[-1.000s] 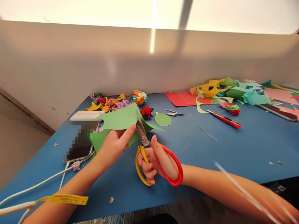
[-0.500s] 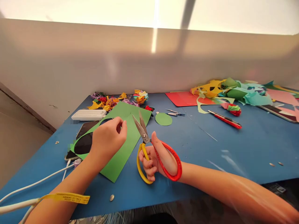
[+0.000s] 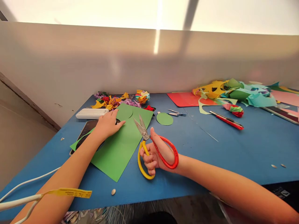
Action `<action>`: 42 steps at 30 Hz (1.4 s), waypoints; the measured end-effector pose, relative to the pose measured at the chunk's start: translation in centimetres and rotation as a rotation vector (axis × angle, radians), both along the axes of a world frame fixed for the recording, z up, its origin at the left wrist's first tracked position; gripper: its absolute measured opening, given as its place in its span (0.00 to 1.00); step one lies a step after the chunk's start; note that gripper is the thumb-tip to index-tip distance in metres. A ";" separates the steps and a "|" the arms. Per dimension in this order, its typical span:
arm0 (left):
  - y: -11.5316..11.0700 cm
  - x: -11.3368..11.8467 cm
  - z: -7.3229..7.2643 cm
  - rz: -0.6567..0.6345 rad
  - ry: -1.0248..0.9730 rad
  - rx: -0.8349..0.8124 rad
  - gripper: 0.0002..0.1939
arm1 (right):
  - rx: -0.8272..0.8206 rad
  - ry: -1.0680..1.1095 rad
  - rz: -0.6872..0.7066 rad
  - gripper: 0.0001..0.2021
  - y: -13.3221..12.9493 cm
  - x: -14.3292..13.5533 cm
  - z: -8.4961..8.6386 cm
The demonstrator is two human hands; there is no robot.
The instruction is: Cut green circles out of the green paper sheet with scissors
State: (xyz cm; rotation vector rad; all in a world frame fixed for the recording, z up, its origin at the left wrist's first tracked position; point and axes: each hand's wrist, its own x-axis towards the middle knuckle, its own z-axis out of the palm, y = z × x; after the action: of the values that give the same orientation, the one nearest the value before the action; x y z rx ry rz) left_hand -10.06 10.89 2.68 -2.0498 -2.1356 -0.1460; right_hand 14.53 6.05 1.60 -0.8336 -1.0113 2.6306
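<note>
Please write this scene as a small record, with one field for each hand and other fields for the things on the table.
Left hand: open, on the green sheet
Right hand: in the handles of the scissors
Blades: partly open, apart from the green sheet
Handles: one red, one yellow
Surface: blue table
Cut piece: green disc, lying flat
Left side: white box; dark phone, partly covered by the green sheet
Right side: red cutter, red sheet, colored scraps
</note>
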 end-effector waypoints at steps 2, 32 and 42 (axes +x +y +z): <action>0.0 0.3 0.0 -0.020 0.022 0.018 0.37 | -0.009 0.002 0.012 0.40 0.2 0.0 0.1; 7.5 2.3 1.0 0.041 0.049 -0.193 0.44 | -0.082 0.338 0.299 0.49 3.6 0.3 -2.3; 7.5 1.6 1.3 0.048 0.070 -0.175 0.33 | -0.066 0.386 0.247 0.48 3.7 0.4 -2.7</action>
State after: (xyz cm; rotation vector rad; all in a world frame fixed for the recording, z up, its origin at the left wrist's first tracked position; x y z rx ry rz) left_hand -8.45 18.42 4.01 -2.0594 -2.2229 0.1207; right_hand 14.98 9.73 -1.15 -0.2012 -0.9744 2.8837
